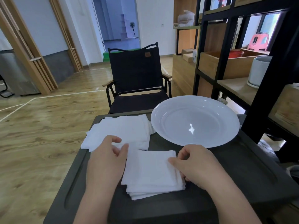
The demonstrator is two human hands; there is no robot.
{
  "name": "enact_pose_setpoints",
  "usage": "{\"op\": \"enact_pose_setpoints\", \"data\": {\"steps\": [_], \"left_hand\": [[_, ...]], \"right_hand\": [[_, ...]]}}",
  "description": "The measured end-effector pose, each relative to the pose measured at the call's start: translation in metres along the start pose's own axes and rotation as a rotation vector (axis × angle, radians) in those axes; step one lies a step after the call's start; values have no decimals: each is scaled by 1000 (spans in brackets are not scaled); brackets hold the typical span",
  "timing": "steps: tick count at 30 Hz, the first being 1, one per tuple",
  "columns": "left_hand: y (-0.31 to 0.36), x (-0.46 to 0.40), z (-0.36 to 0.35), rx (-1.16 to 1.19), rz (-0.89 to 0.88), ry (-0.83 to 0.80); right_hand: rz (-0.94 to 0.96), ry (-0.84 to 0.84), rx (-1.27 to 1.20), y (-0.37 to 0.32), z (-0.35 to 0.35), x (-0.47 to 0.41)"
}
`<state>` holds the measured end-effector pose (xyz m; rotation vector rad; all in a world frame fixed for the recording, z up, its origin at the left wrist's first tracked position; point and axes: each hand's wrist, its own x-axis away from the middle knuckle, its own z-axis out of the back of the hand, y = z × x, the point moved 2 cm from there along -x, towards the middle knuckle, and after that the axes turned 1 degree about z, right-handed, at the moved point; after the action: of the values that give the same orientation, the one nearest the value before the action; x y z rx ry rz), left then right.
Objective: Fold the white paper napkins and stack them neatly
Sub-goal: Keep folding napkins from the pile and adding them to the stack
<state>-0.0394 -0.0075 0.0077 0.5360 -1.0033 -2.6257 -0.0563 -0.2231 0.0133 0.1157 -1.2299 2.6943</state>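
A neat stack of folded white napkins (152, 173) lies near the front of the dark table (234, 172). Behind it to the left sits a looser pile of unfolded white napkins (123, 130). My left hand (106, 160) rests at the stack's left edge, its fingers loosely curled over the near edge of the unfolded pile; whether it pinches a sheet is unclear. My right hand (197, 165) rests on the stack's right edge, thumb on top and fingers curled down its side.
A large white plate (210, 104) stands at the table's back right, touching the unfolded pile. A black folding chair (137, 75) stands just behind the table. Black-framed wooden shelving (242, 65) rises close on the right. Wooden floor lies to the left.
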Motion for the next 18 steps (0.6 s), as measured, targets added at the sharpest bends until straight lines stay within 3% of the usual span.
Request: {"op": "enact_pose_setpoints", "data": {"steps": [5,13,15,18], "left_hand": [[-14,-13,-14,-227,-256,-31],[-9,-10,-23,-420,-272,-210],[-5,-9,-19,-393,-300,-162],[12,1,2,-112,-338,132]], "right_hand": [[69,121,9,-3,12,1],[100,128,-72,-2,12,0],[98,126,-88,-2,14,1],[113,136,-114,-6,15,3]]}}
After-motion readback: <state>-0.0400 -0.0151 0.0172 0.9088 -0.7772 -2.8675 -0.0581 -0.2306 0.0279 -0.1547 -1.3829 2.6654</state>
